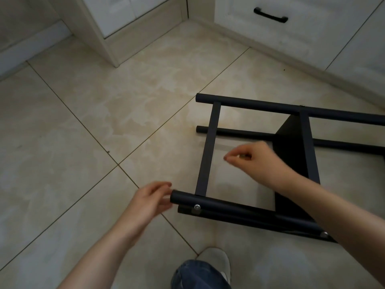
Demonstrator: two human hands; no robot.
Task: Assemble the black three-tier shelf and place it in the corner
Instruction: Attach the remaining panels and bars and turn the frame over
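Note:
The black shelf frame lies on its side on the tiled floor, its round legs pointing left. A black shelf panel stands fitted between the legs at the right. Silver screws show on the nearest leg. My left hand sits at that leg's open end, thumb above and fingers below, curled round the tip. My right hand hovers over the open bay of the frame with thumb and fingertips pinched together. Blur hides whether it holds something small.
White cabinets and a drawer front with a black handle meet in a corner at the top. Their plinth runs close behind the frame. Bare tiles stretch to the left. My knee and a pale shoe are at the bottom.

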